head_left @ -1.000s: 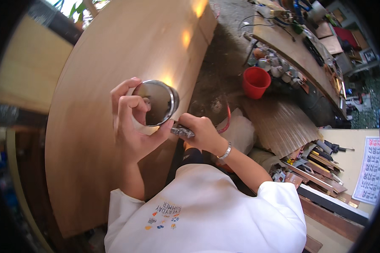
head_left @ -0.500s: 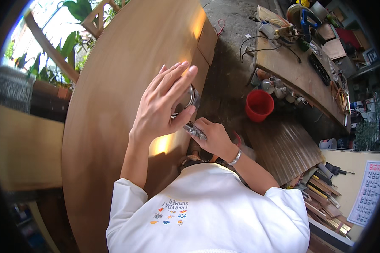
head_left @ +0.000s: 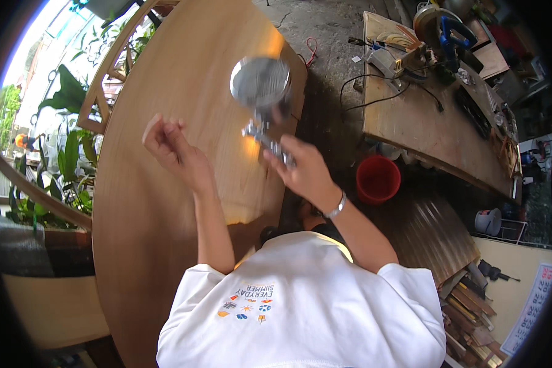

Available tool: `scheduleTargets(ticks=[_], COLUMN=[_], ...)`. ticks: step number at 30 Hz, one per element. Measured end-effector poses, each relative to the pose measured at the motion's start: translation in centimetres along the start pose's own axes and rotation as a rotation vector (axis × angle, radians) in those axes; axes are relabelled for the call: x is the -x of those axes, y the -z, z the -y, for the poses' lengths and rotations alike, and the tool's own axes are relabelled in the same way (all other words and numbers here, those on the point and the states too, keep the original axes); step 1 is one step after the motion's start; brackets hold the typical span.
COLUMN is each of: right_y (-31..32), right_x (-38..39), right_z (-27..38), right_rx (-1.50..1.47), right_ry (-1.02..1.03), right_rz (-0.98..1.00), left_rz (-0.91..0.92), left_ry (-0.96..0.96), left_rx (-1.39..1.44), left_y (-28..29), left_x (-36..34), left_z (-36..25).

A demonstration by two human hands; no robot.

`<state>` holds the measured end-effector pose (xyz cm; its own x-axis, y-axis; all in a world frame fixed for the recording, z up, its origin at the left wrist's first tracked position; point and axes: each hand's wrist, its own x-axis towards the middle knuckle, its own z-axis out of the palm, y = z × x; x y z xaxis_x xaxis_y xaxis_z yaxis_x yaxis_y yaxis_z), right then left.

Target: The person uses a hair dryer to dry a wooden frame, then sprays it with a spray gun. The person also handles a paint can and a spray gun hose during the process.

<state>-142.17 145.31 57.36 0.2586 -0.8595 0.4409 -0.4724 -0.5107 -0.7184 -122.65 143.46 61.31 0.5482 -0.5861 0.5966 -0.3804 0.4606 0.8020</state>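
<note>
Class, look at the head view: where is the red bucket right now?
The red bucket stands on the floor at centre-right of the head view, just right of the right hand, between the round wooden tabletop and the cluttered workbench.

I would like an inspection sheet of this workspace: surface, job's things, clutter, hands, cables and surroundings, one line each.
Surface: large round wooden tabletop, smooth, with bright light patches.
Job's things: metal spray gun with a shiny cup on top, raised above the tabletop.
Clutter: tools scattered on the workbench; wood offcuts stacked on the floor.
Hands: right hand grips the spray gun's handle; left hand is loosely curled, holding nothing.
Cables: black cable hangs off the workbench; red cord lies on the concrete floor.
Surroundings: red bucket under the workbench; green plants at the left.
</note>
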Motion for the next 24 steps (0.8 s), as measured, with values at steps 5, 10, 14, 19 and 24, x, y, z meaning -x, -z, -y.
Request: scheduleTargets(ticks=[5, 10, 14, 19, 24], right_y=[4.9, 9.5, 15.5, 20.6, 26.0], right_x=[-17.4, -33.8, -45.3, -54.6, -61.9], right_z=[-3.5, -5.2, -9.7, -15.3, -23.9], right_rx=[-0.137, -0.175, 0.057, 0.19, 0.354], right_ry=[0.076, 0.28, 0.438, 0.392, 0.327], right_rz=[-0.203, -0.464, -0.505, -0.462, -0.488], left_rz=[0.13, 0.544, 0.767, 0.565, 0.817], left_ry=[0.46, 0.462, 0.49, 0.382, 0.447], left_rx=[0.242, 0.626, 0.185, -0.093, -0.405], left_y=[-12.8, -26.7, -34.7, -37.2, -37.4], left_x=[7.0, 11.8, 9.4, 3.3, -1.2], left_z=[9.4, 12.2, 16.3, 27.5, 36.6])
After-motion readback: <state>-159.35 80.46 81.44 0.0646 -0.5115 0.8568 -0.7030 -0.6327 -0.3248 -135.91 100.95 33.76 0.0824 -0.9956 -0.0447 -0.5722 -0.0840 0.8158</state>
